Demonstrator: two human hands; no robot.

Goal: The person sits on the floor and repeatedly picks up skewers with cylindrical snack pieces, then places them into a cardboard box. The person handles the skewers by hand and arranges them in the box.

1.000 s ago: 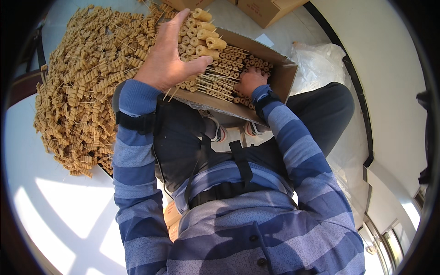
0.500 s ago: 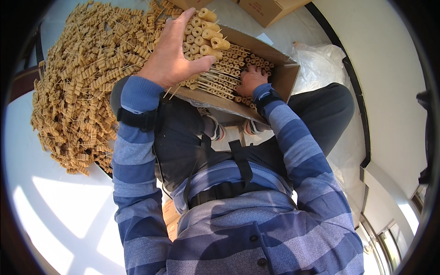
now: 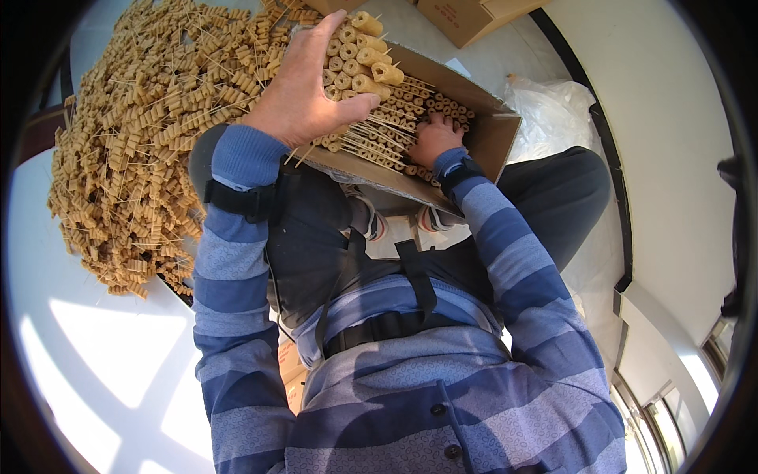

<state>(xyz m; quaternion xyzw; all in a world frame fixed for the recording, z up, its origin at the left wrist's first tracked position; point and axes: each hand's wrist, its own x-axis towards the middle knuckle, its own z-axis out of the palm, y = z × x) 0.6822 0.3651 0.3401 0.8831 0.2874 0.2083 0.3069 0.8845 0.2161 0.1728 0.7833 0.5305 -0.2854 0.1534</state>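
Observation:
An open cardboard box (image 3: 491, 146) sits tilted in front of me, filled with tan ring-ended rolls threaded on thin wooden skewers (image 3: 371, 136). My left hand (image 3: 304, 91) is at its left end, thumb and forefinger spread wide around a stack of larger-looking hollow rolls (image 3: 347, 65); its other fingers are hidden. Down inside the box's right part is my right hand (image 3: 437, 140), fingers apart and bent, resting on the darker, shaded rolls (image 3: 450, 109). Its fingertips are partly hidden among them. Skewer ends stick out near my left wrist.
A large heap of skewered tan spiral pieces (image 3: 134, 150) covers the left side. Crumpled clear plastic (image 3: 549, 114) lies right of the box. Another cardboard box (image 3: 466, 20) stands at the back, beside a pale wall (image 3: 671, 158). My knees flank the open box.
Both hands keep nearly the same place and pose at the box. The whole picture has shifted only slightly.

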